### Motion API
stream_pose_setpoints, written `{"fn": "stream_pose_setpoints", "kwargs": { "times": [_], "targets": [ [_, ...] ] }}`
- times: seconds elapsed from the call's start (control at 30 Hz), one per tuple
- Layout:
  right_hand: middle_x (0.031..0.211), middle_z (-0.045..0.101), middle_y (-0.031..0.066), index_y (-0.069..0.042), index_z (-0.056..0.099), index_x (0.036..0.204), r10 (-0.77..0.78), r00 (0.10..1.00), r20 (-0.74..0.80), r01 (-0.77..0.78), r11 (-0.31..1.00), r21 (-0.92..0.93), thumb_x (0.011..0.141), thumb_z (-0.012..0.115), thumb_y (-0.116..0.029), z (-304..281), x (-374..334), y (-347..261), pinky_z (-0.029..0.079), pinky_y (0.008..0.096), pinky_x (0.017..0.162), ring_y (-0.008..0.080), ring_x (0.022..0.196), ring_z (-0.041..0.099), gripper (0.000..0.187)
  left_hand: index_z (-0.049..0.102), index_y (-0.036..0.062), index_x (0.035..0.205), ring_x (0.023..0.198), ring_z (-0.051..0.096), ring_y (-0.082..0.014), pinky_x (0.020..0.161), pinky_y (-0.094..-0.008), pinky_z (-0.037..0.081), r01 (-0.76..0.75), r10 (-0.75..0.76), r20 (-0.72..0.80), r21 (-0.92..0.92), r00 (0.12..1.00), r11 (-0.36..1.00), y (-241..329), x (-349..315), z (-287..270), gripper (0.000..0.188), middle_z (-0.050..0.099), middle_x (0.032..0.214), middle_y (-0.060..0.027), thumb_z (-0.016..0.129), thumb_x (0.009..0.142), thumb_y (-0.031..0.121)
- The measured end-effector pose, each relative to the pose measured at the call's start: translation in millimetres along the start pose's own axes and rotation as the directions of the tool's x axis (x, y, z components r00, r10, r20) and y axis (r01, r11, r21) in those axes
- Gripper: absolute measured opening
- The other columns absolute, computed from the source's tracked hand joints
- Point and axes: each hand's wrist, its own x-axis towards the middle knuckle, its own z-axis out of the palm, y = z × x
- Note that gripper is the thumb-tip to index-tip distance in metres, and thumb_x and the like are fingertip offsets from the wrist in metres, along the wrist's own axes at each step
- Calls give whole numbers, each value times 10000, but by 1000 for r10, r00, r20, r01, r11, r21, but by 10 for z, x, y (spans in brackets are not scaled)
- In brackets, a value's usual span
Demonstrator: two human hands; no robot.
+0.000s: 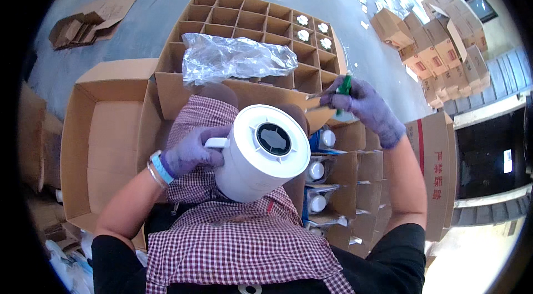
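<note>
My left hand [195, 151], in a purple glove, is closed round the handle of a white jug [250, 177] above my lap. The jug is tilted, with a flat round end toward me; a dark round recess [273, 138] with short ribs around it sits in that end. To the right, my right hand [361, 102], gloved alike, grips a green-handled tool [344, 94] with two thin metal prongs pointing left. Its exact kind is unclear. The prongs are apart from the jug. A checked apron [239, 244] covers my lap below it.
Ahead stands a divided carton [222, 15] with a clear plastic bag [239, 58] lying across it and several white pieces in its right cells. An open carton [114, 138] is at left. Bagged white-capped items [316, 170] stand in a divided carton at right. Stacked boxes [444, 50] stand farther off.
</note>
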Motion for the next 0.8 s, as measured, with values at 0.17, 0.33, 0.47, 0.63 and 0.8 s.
{"fn": "stream_pose_setpoints", "kwargs": {
  "times": [0.17, 0.33, 0.47, 0.63, 0.8],
  "targets": [
    [986, 694, 59, -125, 654, 925, -462, 848, 261, 529, 702, -477, 747, 823, -225, 566, -723, -770, 548, 380, 906, 256, 986, 688, 265, 616, -20, 1302, 954, 636, -100, 791, -246, 532, 100, -113, 165, 82, 980, 992, 127, 257, -64, 763, 707, 1099, -39, 906, 669, 293],
    [1131, 652, 72, -138, 649, 919, -731, 531, 429, 772, 208, -601, 674, 820, -165, 706, -777, -606, 495, 518, 1021, 290, 1148, 625, 299, 589, -35, 1337, 1063, 632, -131, 938, -295, 521, -1, -49, 444, 111, 895, 994, 68, 556, 11, 872, 703, 1166, -70, 932, 660, 394],
    [1222, 643, 55, -164, 669, 982, -738, 359, 572, 872, 48, -486, 743, 768, -138, 649, -746, -575, 456, 576, 1070, 280, 1210, 599, 260, 531, -39, 1412, 1145, 628, -169, 1027, -307, 478, 147, -178, 559, 101, 810, 984, 84, 685, 20, 952, 675, 1278, -100, 956, 632, 305],
    [1223, 654, 96, -95, 725, 896, -684, 148, 714, 917, -175, -357, 766, 738, -180, 627, -641, -695, 457, 524, 1109, 278, 1226, 596, 156, 589, -76, 1331, 1010, 650, -125, 889, -272, 536, 115, -178, 605, 142, 776, 983, 52, 909, 37, 1007, 706, 1181, -70, 957, 550, 444],
    [1195, 660, 117, -73, 687, 1064, -564, 177, 807, 901, -237, -363, 793, 718, -206, 632, -594, -790, 463, 456, 1113, 271, 1199, 614, 303, 619, -63, 1303, 997, 643, -117, 885, -270, 530, 122, -182, 588, 141, 788, 982, 16, 944, 43, 960, 713, 1147, -49, 955, 561, 445]
  ]
}}
